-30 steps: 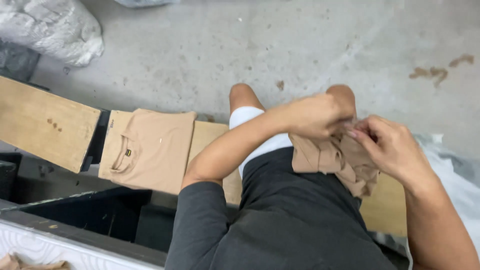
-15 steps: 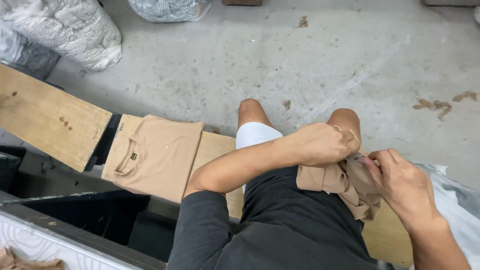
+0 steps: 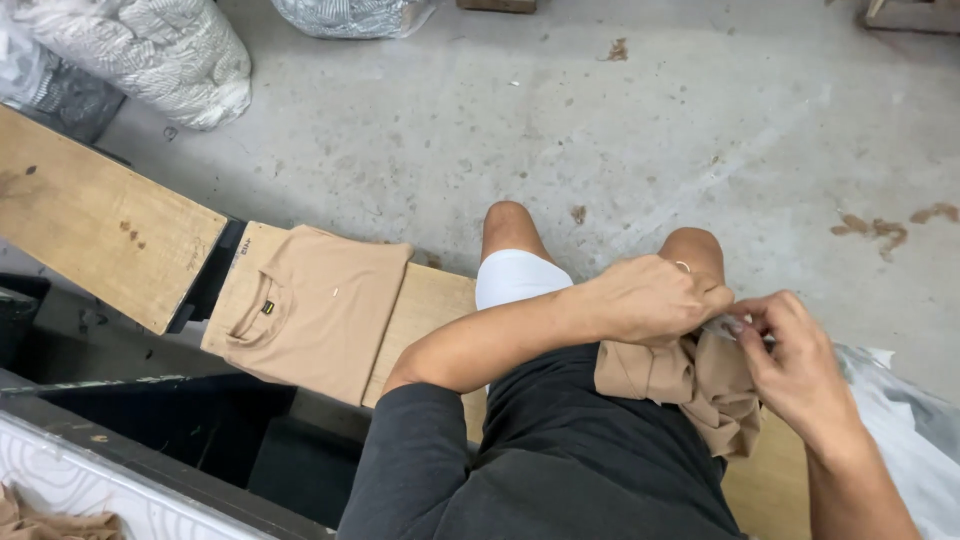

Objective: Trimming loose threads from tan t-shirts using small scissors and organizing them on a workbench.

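Seemingly seated on a wooden bench (image 3: 430, 300), the person works with a bunched tan garment (image 3: 690, 385) resting on the lap, draped over the dark shorts near the right knee, where both hands can reach it without stretching. Their left hand (image 3: 655, 300) comes across the body and lies on top of the cloth, fingers curled down and closed over its upper edge, as if pinning the bundle against the thigh so that it cannot slide off. Their right hand (image 3: 790, 365) meets it from the other side, thumb and fingertips pinched narrowly on something small and pale at that same edge; what it is, a tag, a sticker or a bit of film, is too small to tell. Having the two hands so close together keeps the fabric taut at the one spot being picked at, while the rest hangs loose in folds below. To the left on the bench lies a folded tan shirt (image 3: 310, 310), flat and squared with its collar toward the near edge, set well apart from the hands, so it looks like a finished piece kept out of the way. A second plank (image 3: 95, 230) sits further left, white bulging sacks (image 3: 150, 55) stand on the concrete floor (image 3: 600, 130) beyond, and crumpled clear plastic (image 3: 900, 420) lies just beside the right forearm
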